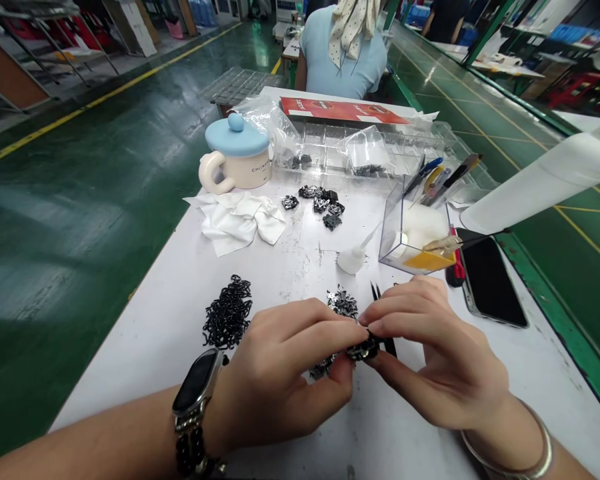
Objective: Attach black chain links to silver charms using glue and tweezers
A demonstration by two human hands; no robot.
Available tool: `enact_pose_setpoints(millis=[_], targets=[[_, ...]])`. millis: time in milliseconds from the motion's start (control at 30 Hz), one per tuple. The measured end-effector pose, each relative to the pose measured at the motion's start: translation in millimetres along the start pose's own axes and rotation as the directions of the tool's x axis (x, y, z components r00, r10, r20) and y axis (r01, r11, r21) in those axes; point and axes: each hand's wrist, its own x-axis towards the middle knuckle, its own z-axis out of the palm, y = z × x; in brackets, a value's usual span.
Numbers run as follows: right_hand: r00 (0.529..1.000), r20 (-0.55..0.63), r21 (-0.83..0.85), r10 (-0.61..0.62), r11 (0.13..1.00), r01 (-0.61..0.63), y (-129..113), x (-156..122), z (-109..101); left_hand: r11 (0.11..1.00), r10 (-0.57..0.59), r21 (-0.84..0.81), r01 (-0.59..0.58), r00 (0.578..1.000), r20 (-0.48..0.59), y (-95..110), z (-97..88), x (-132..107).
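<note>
My left hand (285,373) and my right hand (430,353) meet over the white table (180,313), fingertips pinched together on a small black metal part (364,349). Black tweezers (377,293) stick up from my right hand's fingers. Under and behind the hands lies a small heap of silvery-black parts (342,301). A pile of black clips (229,312) lies left of my left hand. A dark smartwatch (196,383) is on my left wrist and a silver bangle (530,453) on my right.
A blue-lidded mug (235,159), a white cloth (237,220), more black parts (323,200), a small white bottle (353,257), a clear box with pens (417,230), a phone (490,280) and plastic bags (360,150) are on the table. A person (343,47) sits beyond, back turned.
</note>
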Motion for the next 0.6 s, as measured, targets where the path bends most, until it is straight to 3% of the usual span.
enact_pose_setpoints(millis=[200,367,600], targets=[[0.999,-0.005,-0.108,-0.041,0.993,0.04,-2.3,1.2,0.7,0.996,0.018,0.087,-0.019,1.0,0.012,0.4,-0.8,0.3],[1.0,-0.012,-0.133,0.019,0.991,-0.02,-0.5,-0.1,3.3,0.983,0.079,0.166,-0.074,0.996,-0.028,-2.8,1.1,-3.1],[0.992,0.069,-0.163,0.103,0.982,-0.09,1.3,-1.2,10.6,0.977,0.135,0.176,-0.121,0.988,-0.071,-0.1,0.7,-5.3]])
